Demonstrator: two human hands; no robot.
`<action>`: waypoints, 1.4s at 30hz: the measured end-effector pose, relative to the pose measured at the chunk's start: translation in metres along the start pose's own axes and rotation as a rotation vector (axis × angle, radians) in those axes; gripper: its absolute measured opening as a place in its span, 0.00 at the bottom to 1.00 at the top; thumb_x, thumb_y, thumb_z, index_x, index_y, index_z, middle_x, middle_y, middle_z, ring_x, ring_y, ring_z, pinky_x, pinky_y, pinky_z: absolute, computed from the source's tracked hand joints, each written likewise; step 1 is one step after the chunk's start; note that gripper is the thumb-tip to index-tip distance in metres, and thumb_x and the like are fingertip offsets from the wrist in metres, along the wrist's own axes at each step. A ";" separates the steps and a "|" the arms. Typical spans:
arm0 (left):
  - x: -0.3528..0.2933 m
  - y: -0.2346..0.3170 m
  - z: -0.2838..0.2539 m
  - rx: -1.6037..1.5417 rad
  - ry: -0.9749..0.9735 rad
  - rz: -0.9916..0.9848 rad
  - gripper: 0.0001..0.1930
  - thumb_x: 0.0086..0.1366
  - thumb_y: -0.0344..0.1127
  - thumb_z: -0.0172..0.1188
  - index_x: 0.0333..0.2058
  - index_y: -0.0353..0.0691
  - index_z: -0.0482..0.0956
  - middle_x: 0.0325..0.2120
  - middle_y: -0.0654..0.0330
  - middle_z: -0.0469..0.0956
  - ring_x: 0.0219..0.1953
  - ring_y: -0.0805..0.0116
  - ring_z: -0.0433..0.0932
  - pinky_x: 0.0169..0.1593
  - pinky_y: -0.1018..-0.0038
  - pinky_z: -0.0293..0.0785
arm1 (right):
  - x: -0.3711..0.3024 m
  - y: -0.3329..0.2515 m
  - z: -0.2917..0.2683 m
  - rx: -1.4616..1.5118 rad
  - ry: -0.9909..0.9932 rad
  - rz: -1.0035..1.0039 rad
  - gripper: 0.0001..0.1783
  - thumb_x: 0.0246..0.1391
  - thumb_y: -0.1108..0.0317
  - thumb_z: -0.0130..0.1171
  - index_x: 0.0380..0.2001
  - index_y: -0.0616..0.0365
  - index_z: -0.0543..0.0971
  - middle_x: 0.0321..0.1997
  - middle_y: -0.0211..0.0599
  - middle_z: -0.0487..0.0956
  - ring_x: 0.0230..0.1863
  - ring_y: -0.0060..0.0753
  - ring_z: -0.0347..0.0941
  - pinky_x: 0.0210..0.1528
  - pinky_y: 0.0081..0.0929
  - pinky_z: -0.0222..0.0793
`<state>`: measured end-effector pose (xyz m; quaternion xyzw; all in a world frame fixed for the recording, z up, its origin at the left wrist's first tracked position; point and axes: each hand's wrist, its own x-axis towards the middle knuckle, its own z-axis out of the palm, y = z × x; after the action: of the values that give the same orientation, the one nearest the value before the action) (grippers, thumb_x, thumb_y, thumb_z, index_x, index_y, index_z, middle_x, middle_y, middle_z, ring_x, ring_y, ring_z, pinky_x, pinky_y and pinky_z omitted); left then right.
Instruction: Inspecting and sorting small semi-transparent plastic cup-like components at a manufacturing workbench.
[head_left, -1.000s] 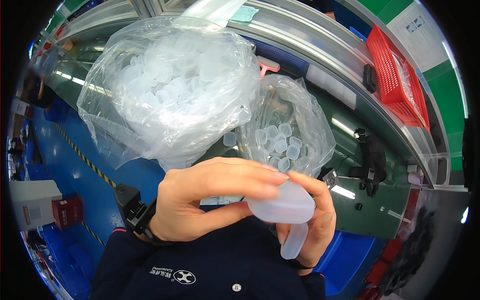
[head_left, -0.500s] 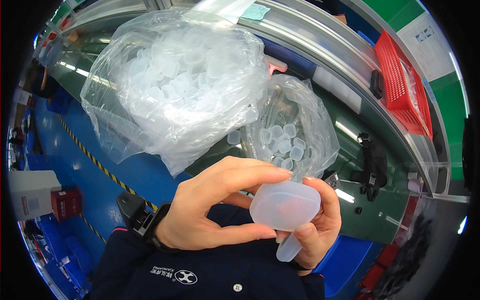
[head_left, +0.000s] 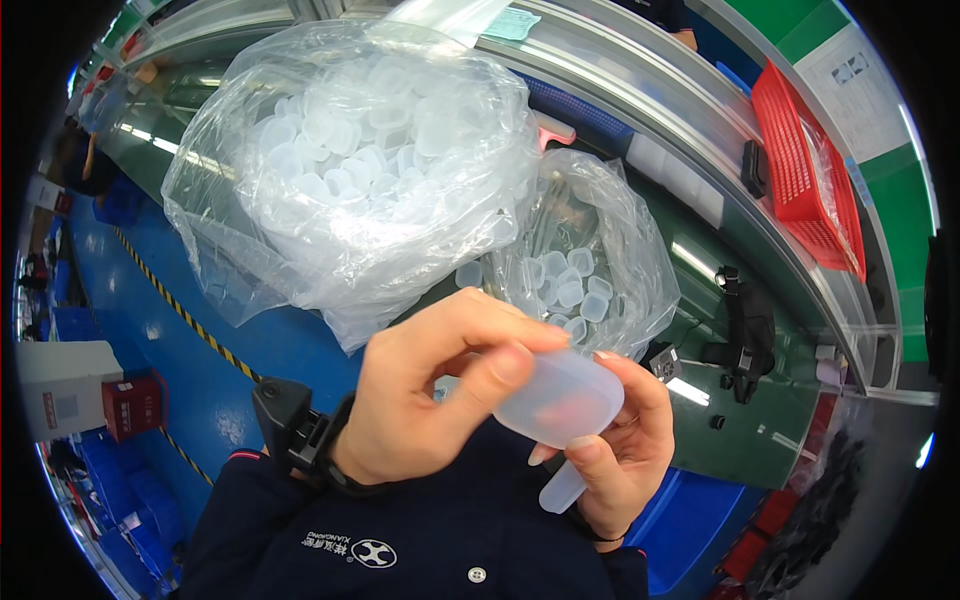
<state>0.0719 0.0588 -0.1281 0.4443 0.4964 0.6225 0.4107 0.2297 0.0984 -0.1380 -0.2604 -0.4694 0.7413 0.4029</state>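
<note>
A rounded, translucent white plastic container (head_left: 562, 405) is held up between my two hands, in front of my chest. My left hand (head_left: 425, 385) pinches its upper left edge, thumb on the near face and fingers along the top. From the right, my right hand (head_left: 632, 455) grips it, fingers behind and thumb at the lower edge. A narrow translucent plastic piece (head_left: 563, 488) sticks out below the right thumb; whether it joins the container cannot be made out. Beyond the hands, a small clear bag (head_left: 645, 265) holds several little translucent caps (head_left: 570, 293).
A large clear bag (head_left: 250, 245) full of translucent plastic pieces (head_left: 345, 160) stands on the green table (head_left: 745, 435), back left. One loose cap (head_left: 468, 273) lies between the bags. A black strap device (head_left: 748, 335) lies at right. A red basket (head_left: 800, 170) sits behind the metal rail.
My left thumb has come up from the container's lower edge to its upper left corner. The container has shifted slightly left, and my right hand with it.
</note>
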 end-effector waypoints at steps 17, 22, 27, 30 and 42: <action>0.000 0.011 -0.014 0.078 -0.301 0.136 0.38 0.40 0.33 0.70 0.48 0.25 0.59 0.31 0.48 0.75 0.33 0.63 0.76 0.37 0.74 0.71 | -0.004 -0.006 0.000 0.114 -0.067 0.033 0.30 0.42 0.78 0.57 0.49 0.73 0.59 0.37 0.51 0.73 0.31 0.33 0.73 0.31 0.23 0.72; -0.001 0.000 -0.014 0.286 -0.317 0.283 0.27 0.42 0.28 0.68 0.41 0.29 0.65 0.28 0.46 0.75 0.33 0.59 0.77 0.39 0.71 0.72 | 0.001 0.000 -0.008 0.034 -0.112 -0.116 0.39 0.37 0.82 0.59 0.54 0.73 0.52 0.37 0.52 0.73 0.33 0.32 0.73 0.34 0.22 0.71; -0.007 -0.007 -0.009 -0.048 -0.253 0.077 0.16 0.47 0.23 0.61 0.35 0.35 0.68 0.36 0.49 0.74 0.41 0.62 0.74 0.44 0.74 0.72 | 0.007 -0.007 -0.011 -0.070 -0.191 -0.302 0.43 0.35 0.85 0.61 0.55 0.71 0.49 0.37 0.55 0.73 0.36 0.36 0.73 0.37 0.25 0.71; -0.008 -0.010 -0.012 -0.054 -0.267 0.079 0.17 0.47 0.22 0.61 0.36 0.35 0.68 0.38 0.47 0.73 0.43 0.59 0.73 0.44 0.72 0.71 | 0.009 -0.009 -0.013 -0.213 -0.293 -0.319 0.40 0.35 0.85 0.60 0.53 0.70 0.53 0.37 0.55 0.73 0.35 0.36 0.74 0.37 0.26 0.71; -0.008 -0.016 -0.017 -0.148 -0.319 0.128 0.19 0.49 0.29 0.62 0.40 0.33 0.67 0.40 0.42 0.70 0.44 0.54 0.71 0.46 0.69 0.68 | 0.005 0.000 -0.003 -0.147 -0.136 -0.320 0.33 0.33 0.85 0.62 0.47 0.71 0.63 0.35 0.52 0.75 0.33 0.32 0.74 0.33 0.23 0.71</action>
<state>0.0590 0.0494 -0.1465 0.5365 0.3487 0.6038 0.4754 0.2296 0.1036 -0.1393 -0.1606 -0.5839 0.6474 0.4629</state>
